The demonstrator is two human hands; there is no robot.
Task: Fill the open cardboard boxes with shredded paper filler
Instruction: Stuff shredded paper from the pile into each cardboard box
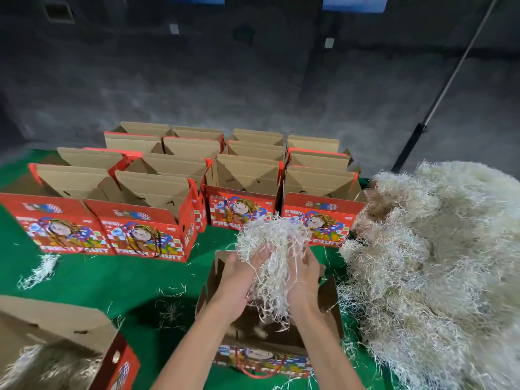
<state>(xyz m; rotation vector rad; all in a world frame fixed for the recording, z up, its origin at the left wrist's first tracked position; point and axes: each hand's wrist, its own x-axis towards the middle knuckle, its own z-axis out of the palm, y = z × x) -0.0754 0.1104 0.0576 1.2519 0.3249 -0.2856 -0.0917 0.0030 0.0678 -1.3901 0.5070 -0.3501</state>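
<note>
I cup a clump of shredded paper (271,249) between my left hand (239,280) and right hand (305,277), fingers curled around it, directly over the open box (327,299) so it drops inside.

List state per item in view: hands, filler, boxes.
left hand: cupping the filler clump
right hand: cupping the same clump
filler clump: held above the near box
near box: open, mostly unfilled
corner box: open, filler inside
back boxes: open, empty
filler pile: loose heap
</note>
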